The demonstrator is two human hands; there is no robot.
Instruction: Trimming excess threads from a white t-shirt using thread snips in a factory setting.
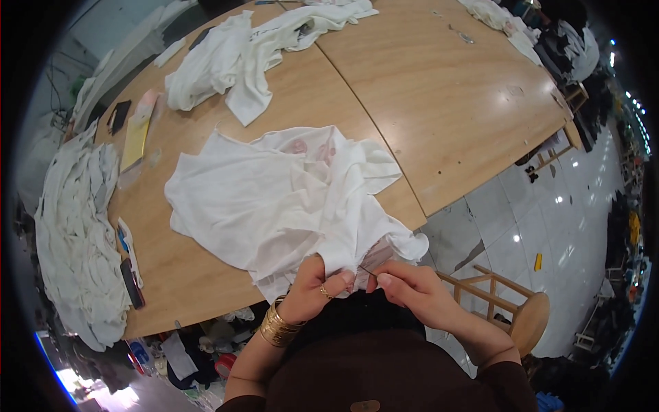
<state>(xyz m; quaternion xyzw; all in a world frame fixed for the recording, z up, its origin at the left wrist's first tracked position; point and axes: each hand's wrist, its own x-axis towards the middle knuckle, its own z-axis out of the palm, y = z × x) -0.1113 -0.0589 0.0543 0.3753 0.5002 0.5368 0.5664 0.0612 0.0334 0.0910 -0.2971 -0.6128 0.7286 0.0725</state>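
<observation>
A white garment [240, 199] lies spread and rumpled on the wooden table, its near end drawn over the table's edge toward me. My left hand [312, 292], with a ring and a wide gold bracelet at the wrist, pinches a fold of this cloth between thumb and fingers. Close beside it on the right, my right hand [408, 285] is closed on a thin dark tool [368, 271]. The tool's tip points at the pinched cloth; whether it is a needle or tweezers is too small to tell. Faint pinkish patches show on the garment's inner side.
More white garments [220, 62] lie at the table's far side. A long heap of white cloth [75, 233] hangs at the left edge, near a dark phone-like object [132, 283] and a yellow pad [135, 142]. A wooden stool [532, 323] stands at the right on the tiled floor.
</observation>
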